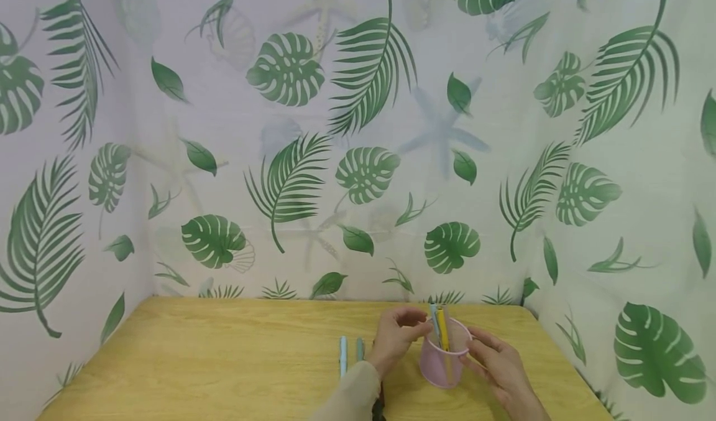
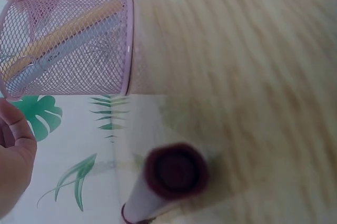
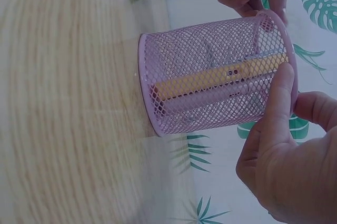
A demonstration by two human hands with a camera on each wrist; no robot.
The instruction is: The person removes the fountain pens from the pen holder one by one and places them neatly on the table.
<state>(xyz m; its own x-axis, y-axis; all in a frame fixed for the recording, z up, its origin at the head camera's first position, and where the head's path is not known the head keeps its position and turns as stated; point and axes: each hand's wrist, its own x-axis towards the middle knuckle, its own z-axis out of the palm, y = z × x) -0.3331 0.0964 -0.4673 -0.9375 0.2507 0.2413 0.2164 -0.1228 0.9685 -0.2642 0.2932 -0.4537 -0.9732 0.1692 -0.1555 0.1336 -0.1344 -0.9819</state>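
Mesh cup: the pink mesh cup (image 1: 435, 366) stands upright on the counter (image 1: 224, 352), towards its far right corner, between both hands.
Right hand: the right hand (image 1: 500, 362) grips the cup's upper side at the rim, one finger flat against the mesh, probably to steady a light body.
Left hand: the left hand (image 1: 394, 340) has bent fingers, tips at the opposite side of the rim; whether they pinch it or merely touch it, one cannot tell.
Cup's contents: a yellow pen (image 1: 444, 328) and a light-blue pen (image 1: 434, 315) lean together, the wall presumably propping them, tips above the rim.
Loose pens: a pale-blue barrel (image 1: 344, 352) and a grey-green barrel (image 1: 360, 348) lie side by side, left of the cup.
Dark-ended cylinder: a maroon-ended cylinder (image 2: 176, 174) is near the cup, its kind unclear.
Textures: diamond-holed mesh, smooth rounded rims, streaked wood grain.
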